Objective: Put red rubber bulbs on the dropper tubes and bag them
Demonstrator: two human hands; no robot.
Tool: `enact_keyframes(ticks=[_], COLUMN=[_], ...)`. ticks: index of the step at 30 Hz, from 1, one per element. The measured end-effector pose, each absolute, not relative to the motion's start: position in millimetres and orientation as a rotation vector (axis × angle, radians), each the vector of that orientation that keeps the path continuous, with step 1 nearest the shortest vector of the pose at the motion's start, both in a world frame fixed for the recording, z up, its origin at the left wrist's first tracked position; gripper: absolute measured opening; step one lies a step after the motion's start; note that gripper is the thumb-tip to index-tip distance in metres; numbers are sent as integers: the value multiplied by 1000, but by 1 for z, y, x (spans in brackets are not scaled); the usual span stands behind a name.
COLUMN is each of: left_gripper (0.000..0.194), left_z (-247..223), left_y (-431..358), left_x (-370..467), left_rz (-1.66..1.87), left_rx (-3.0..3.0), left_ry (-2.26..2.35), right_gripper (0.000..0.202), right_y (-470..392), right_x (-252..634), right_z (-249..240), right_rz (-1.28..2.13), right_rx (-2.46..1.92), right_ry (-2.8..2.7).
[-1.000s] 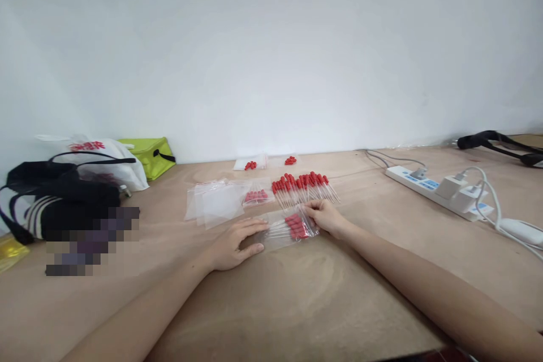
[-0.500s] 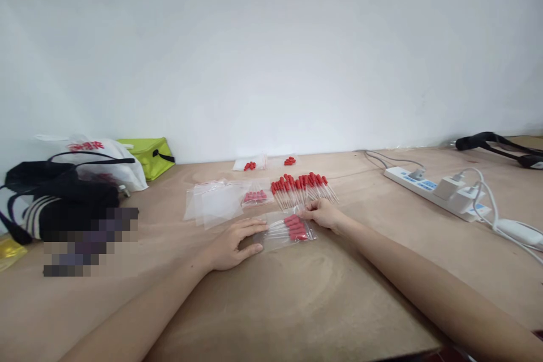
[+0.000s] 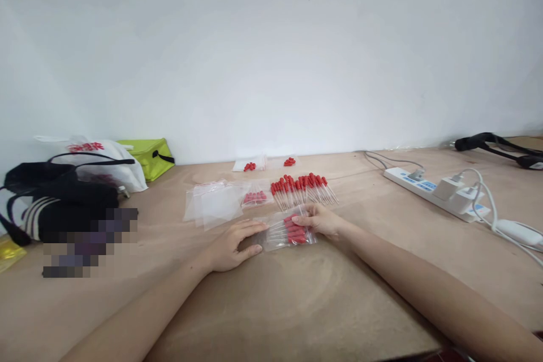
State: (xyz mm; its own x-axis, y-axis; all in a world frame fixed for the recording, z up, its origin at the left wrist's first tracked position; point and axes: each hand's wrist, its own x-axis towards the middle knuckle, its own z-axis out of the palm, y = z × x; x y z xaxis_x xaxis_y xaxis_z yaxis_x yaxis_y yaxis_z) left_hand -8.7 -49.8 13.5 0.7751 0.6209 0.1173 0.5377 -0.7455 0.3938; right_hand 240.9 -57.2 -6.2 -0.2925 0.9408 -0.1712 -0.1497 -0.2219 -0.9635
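A clear zip bag lies on the table, holding several droppers with thin clear stems and red bulbs. The bulbs point right. At its left end rests my left hand, fingers stretched out and thumb apart, fingertips touching the bag's edge. My right hand pinches the bag's upper right side, thumb over the bulbs. Behind it fans a loose row of red-bulbed droppers. Left of that row is another bag of droppers, beside overlapping flat zip bags.
Two small bags with red pieces lie near the wall. A white power strip with plugs and cables stands on the right, a black strap-like device behind it. Black bag, white plastic bag and green case crowd the left.
My right hand has shifted slightly, its thumb now lying across the bulbs on the bag. The bag's right end looks a little tilted. My left hand stays in place.
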Motion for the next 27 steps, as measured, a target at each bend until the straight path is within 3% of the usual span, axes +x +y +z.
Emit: enact_keyframes(ticks=[7,15,21,27], left_gripper=[42,48,60,48], left_z=[14,2,-2,3], left_y=[-49,-42,-54,-68], left_x=[-10,-10,5,25], left_rz=[462,874,895,869], left_rx=[2570,2219,1802,1534], left_ry=[891,1034,794,805], right_gripper=[17,12,26,35], right_y=[-59,-56,-64,-77], right_x=[247,254,236,216], right_z=[-5,-1,-6,-14], right_rz=[1718,1579,1575,1670], right_rx=[-1061,-875,-717,-693], right_ry=[-1063,-878,-915,-1075])
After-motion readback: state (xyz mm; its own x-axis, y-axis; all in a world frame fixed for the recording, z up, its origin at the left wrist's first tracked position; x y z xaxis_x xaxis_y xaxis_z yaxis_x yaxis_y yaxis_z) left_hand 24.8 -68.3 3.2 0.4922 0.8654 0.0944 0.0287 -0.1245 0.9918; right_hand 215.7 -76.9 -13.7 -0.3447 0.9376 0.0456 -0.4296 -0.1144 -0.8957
